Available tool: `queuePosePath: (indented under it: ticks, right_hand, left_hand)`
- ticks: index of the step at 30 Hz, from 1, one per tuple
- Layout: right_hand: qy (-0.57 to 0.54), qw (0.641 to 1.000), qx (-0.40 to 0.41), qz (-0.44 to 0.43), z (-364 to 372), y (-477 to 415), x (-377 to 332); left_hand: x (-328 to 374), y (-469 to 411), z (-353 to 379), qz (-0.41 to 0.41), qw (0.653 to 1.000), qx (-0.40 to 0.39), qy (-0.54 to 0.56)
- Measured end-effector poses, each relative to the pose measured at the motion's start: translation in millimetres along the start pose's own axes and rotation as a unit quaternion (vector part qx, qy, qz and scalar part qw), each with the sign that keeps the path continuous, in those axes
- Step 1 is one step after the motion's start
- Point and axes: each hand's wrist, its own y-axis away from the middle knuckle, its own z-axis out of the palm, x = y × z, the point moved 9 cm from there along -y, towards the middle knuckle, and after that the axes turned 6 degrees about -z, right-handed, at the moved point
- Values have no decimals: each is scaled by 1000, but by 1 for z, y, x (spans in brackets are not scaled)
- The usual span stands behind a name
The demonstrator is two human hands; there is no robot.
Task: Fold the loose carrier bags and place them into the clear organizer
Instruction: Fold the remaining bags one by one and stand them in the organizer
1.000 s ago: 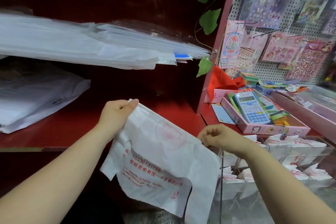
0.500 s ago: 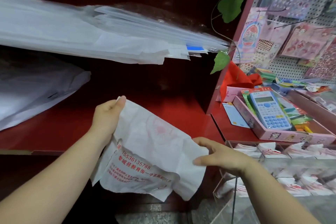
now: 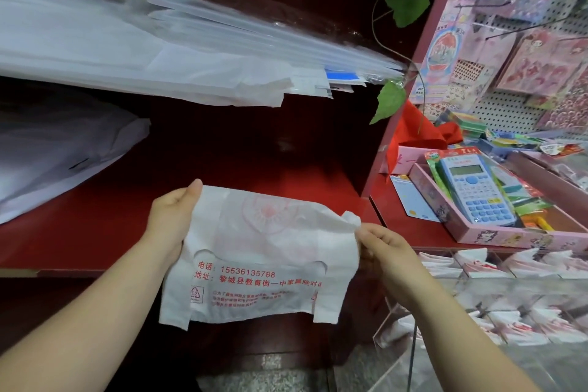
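A white carrier bag with red printed text hangs spread between my hands in front of the red shelf. It is folded over, its handles hanging down at the bottom corners. My left hand grips its upper left edge. My right hand pinches its upper right corner. The clear organizer stands at the lower right, its compartments holding several folded white bags.
The red shelf lies behind the bag. Stacks of white bags rest on the upper shelf and a white bundle at the left. A pink tray with a blue calculator sits at the right, under a pegboard of stickers.
The bag was crumpled and slanting between my hands; now it is pulled out flat and level, folded over. My right hand moved up and right to the bag's corner.
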Motion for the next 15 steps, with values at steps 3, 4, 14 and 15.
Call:
queuePosePath:
  ticks: [3,4,14,15]
  right_hand:
    - [-34,999,-27,25,6,0,2]
    - [-36,999,-29,26,6,0,3]
    - [100,986,-7,-134,11,-5,-36]
    - [98,984,1,-146,11,-5,-40]
  left_hand:
    - [-5,-2,-4,-13,1000,0,-3]
    - [-5,-3,-4,-14,1000,2,-2]
    - [-9,0,1,-41,997,-54,-26]
    - [-9,0,1,-47,997,-55,-18]
